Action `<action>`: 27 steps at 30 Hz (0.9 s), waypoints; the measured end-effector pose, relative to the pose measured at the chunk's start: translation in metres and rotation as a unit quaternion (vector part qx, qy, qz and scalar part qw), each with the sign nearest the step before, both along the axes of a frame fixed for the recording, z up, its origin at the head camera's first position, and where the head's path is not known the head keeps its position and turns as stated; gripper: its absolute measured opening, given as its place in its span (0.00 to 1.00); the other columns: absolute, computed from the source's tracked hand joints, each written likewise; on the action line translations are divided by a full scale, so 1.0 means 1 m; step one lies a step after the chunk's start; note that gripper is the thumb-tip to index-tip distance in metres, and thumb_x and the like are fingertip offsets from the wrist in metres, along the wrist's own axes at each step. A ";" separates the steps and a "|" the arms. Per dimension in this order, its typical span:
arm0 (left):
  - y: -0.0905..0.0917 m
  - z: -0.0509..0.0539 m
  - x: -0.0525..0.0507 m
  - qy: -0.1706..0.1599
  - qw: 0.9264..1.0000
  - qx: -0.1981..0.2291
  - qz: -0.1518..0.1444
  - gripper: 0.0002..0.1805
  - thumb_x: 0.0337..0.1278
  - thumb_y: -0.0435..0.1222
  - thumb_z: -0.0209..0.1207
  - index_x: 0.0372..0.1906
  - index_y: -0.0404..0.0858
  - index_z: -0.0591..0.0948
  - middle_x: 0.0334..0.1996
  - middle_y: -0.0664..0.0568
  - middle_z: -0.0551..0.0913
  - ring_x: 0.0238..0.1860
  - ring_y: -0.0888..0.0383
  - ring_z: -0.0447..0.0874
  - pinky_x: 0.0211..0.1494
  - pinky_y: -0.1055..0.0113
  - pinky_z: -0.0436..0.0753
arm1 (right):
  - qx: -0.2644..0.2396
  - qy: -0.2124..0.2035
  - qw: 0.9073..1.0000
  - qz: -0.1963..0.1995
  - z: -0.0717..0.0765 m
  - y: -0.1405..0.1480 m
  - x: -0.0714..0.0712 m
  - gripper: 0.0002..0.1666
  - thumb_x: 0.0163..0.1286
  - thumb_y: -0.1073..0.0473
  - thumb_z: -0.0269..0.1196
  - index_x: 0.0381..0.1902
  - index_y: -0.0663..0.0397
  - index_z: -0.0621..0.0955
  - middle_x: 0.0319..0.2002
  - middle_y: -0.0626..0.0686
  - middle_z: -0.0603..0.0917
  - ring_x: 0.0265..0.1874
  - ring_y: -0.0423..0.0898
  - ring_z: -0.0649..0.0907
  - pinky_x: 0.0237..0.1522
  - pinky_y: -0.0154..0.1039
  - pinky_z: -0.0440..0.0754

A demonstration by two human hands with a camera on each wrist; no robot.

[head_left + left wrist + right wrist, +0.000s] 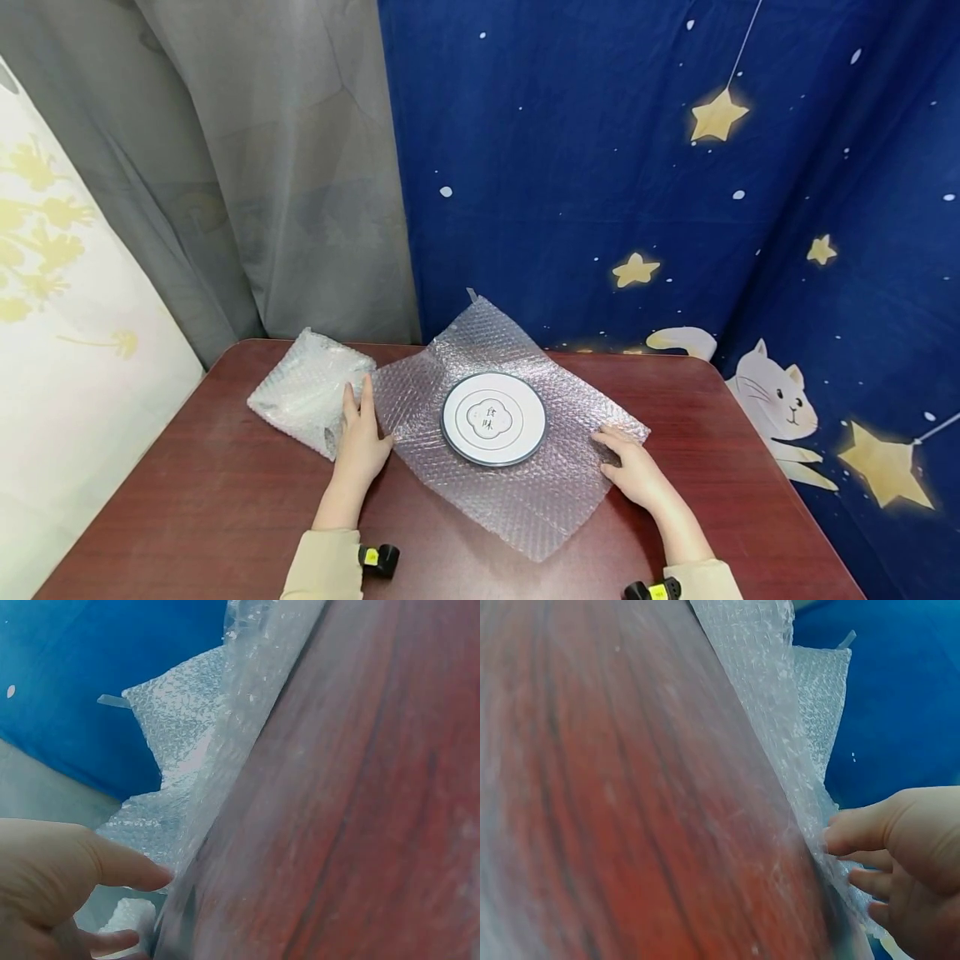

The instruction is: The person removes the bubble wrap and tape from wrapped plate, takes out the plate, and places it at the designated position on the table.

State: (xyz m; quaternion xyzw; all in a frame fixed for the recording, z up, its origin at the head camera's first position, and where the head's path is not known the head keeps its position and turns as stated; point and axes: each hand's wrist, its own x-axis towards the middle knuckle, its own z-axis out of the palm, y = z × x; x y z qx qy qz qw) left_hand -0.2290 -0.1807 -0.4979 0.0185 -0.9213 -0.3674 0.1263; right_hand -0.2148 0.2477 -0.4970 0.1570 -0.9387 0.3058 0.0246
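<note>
Dark-red worktop (217, 492), plate (493, 418) on bubble wrap (532, 512). Plate's probably stiff, slick, breakable; best held by opposite edges. Left hand (362, 446), right hand (633, 472): fingers spread at wrap's sides.

A table (202, 500) is viewed from the head, forward and down toward a blue curtain (555, 167) — while bubble wrap (510, 504) is seen low and close past left hand (60, 877) and right hand (919, 859) from tilted wrist cameras (386, 561), wrap and curtain shared by both.
</note>
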 end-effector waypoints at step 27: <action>0.010 0.001 0.010 -0.037 0.987 -0.152 -0.041 0.28 0.57 0.40 0.61 0.59 0.25 0.75 0.68 0.31 0.60 0.70 0.30 0.44 0.61 0.31 0.50 | -0.094 -0.052 0.994 -0.028 0.013 -0.036 -0.007 0.21 0.65 0.69 0.60 0.56 0.66 0.78 0.50 0.61 0.82 0.46 0.54 0.83 0.48 0.50 0.78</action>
